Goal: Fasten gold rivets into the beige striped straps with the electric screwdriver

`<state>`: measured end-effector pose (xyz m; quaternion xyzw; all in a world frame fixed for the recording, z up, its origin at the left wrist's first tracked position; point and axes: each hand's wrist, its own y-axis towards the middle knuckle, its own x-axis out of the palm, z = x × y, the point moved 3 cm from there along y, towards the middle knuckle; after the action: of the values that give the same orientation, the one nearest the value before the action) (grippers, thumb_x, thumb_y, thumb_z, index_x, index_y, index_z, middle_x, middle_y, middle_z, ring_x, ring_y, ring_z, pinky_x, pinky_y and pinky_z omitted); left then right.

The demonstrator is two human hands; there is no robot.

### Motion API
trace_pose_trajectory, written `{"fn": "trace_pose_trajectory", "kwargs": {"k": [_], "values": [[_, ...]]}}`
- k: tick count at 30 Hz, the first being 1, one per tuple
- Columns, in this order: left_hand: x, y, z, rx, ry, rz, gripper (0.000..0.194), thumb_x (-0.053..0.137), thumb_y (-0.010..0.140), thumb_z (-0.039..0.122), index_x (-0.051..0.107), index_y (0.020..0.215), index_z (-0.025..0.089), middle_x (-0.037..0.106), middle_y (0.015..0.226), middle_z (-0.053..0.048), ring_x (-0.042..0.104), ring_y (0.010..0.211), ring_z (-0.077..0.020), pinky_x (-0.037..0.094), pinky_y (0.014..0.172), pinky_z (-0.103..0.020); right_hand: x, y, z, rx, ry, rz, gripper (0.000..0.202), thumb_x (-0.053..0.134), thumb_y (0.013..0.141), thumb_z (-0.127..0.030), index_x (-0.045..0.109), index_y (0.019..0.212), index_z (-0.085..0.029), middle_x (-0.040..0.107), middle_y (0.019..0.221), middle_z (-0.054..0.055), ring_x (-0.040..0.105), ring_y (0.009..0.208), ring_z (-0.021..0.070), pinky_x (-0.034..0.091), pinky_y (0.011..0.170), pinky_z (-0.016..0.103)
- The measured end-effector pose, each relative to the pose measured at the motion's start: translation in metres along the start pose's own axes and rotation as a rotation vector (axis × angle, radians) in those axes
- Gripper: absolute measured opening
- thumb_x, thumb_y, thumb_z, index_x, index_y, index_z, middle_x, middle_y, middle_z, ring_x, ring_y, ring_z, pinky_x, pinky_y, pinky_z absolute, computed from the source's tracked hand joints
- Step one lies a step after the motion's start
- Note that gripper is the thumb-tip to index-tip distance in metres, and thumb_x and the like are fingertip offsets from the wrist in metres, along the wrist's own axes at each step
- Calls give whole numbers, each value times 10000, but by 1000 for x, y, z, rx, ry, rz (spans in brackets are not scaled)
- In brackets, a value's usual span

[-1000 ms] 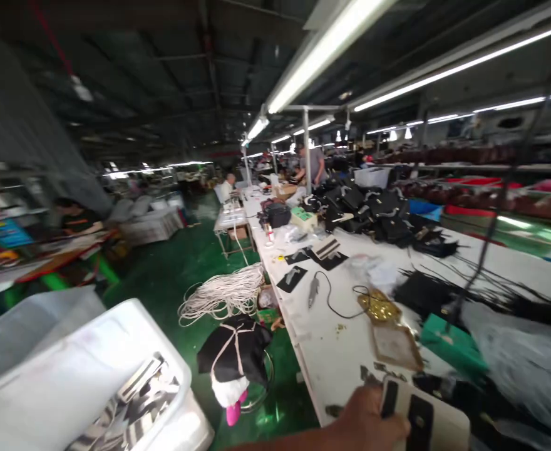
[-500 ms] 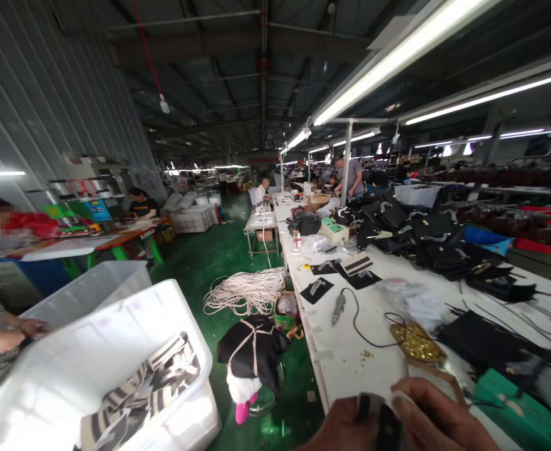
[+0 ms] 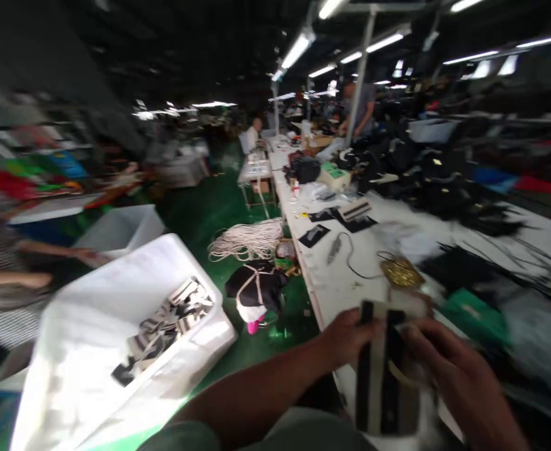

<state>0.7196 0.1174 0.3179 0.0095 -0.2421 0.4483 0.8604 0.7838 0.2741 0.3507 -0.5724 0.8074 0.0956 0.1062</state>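
A black-and-beige striped fabric panel (image 3: 374, 382) hangs upright between my two hands at the near edge of the white table. My left hand (image 3: 350, 335) is closed on the panel's upper left part, fingers over its front. At the panel's upper right, my right hand (image 3: 439, 354) has its fingers bent together; motion blurs them. A thin pale strip curves beside these fingers, its kind too blurred to tell. Just beyond my hands lies a box of small gold-coloured metal pieces (image 3: 401, 273).
A white plastic bin (image 3: 92, 307) with several striped pieces stands to the left, a person's arms beside it. A black-covered stool (image 3: 261, 285) and coiled cord (image 3: 247, 239) are on the green floor. The table (image 3: 322, 275) carries a grey hand tool (image 3: 335, 249), a green box (image 3: 475, 316) and black bags.
My view has tilted downward, so more of my forearms and the striped panel show. The panel now hangs full length below my hands. The person at left has reached further toward the bins.
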Motion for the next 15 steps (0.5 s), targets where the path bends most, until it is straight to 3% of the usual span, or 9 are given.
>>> {"fn": "trace_pose_trajectory", "kwargs": {"k": [4,8,15], "values": [[0,15,18,25,14,-47,471,800,829,541,782,1101,156,788,995,-87,715,872,-219,557,872,-352,-10,4,-7,57,195,17,407,748,836,-617,741,914,-218,650,710,10,584,654,181,495,606,298],[5,27,16,-3,75,-56,460,779,855,543,772,1100,154,778,906,-68,689,750,-185,538,715,-294,-20,-1,2,95,275,79,426,779,816,-610,743,914,-197,629,681,-6,530,608,146,444,558,268],[34,35,11,-50,249,-139,500,759,866,568,762,1135,147,761,818,-43,656,670,-158,517,642,-270,-34,-12,15,59,249,193,327,766,858,-524,728,868,-199,635,709,-11,530,624,138,429,571,261]]}}
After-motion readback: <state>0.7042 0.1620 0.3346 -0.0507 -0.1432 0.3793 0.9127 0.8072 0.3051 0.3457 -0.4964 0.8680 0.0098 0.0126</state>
